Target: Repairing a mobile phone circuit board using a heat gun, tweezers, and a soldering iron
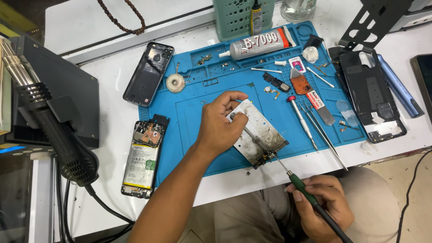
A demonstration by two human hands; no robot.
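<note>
On the blue work mat (216,135), my left hand (219,123) presses down on a worn white metal plate (261,135) and pinches tweezers (249,132) that point at a small dark part (265,157) at the plate's near end. My right hand (321,204), off the table's near edge, grips a green-handled soldering iron (306,191). Its thin tip reaches toward that small part.
An opened phone (143,158) showing its battery lies left of the mat, with a dark back cover (148,73) above it. A glue tube (258,44), screwdriver (300,116), spare tweezers (325,135) and another phone frame (371,96) lie on the right. A hot-air gun (49,121) stands far left.
</note>
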